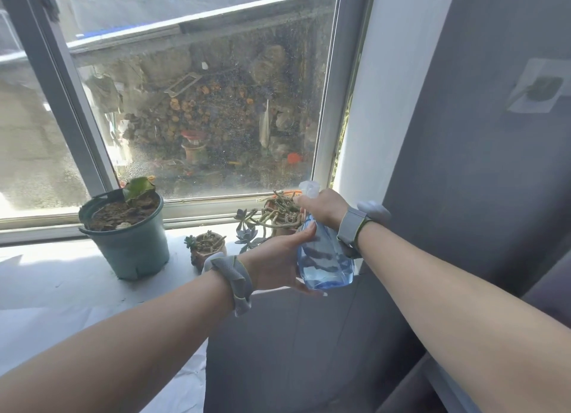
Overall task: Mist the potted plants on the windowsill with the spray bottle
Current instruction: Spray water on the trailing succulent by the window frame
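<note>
A clear blue spray bottle [324, 258] with a white trigger head is held above the right end of the white windowsill [61, 276]. My right hand [323, 207] grips its neck and trigger head. My left hand [279, 261] cups the bottle's body from the left. Just beyond the bottle stands a terracotta pot with trailing succulent stems [273, 216]. A small brown pot with a tiny succulent [207, 245] sits left of it. Further left is a large green plastic pot [128, 239] with soil and one wilted leaf.
The window pane [216, 103] behind the plants is speckled with droplets. A white window reveal [380, 103] and a dark grey wall [463, 165] close off the right side. Dark grey furniture [293, 350] sits below the sill's front edge.
</note>
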